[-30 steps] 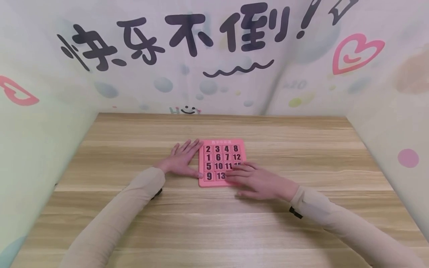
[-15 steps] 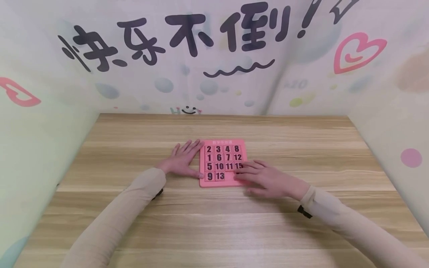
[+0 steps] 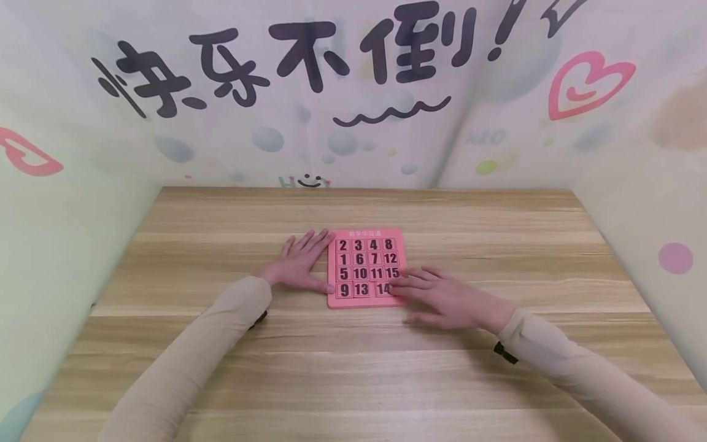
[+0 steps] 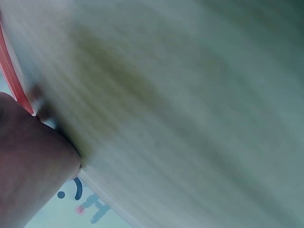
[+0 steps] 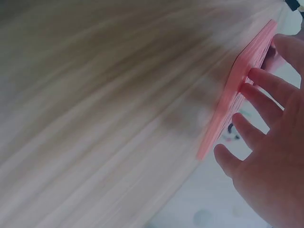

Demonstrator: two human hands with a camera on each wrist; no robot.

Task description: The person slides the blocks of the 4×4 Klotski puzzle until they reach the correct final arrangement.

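Note:
A pink number sliding puzzle [image 3: 366, 304] lies flat on the table, its black-numbered tiles in rows. My left hand [image 3: 298, 264] rests along the puzzle's left side, fingertips at the upper corner and thumb at the lower one. My right hand [image 3: 442, 298] reaches over the lower right, fingers extended, fingertips touching the tile marked 14 [image 3: 383, 289]. That tile sits between the third and fourth columns of the bottom row, with a narrow gap beside the 13 tile [image 3: 361, 289]. The right wrist view shows the spread fingers [image 5: 266, 102] at the puzzle's edge. The bottom right corner is partly covered.
The wood-grain table [image 3: 353, 380] extends on all sides of the puzzle. Behind it rises a printed backdrop [image 3: 221, 141] with large black characters, and pale walls stand at both sides. Dark bands [image 3: 505, 352] show beneath the sleeves.
The right hand first drew back rightward, baring the third bottom-row slot. Since then the 14 tile has come into view from under the fingers, shifted left. The left hand stays in place.

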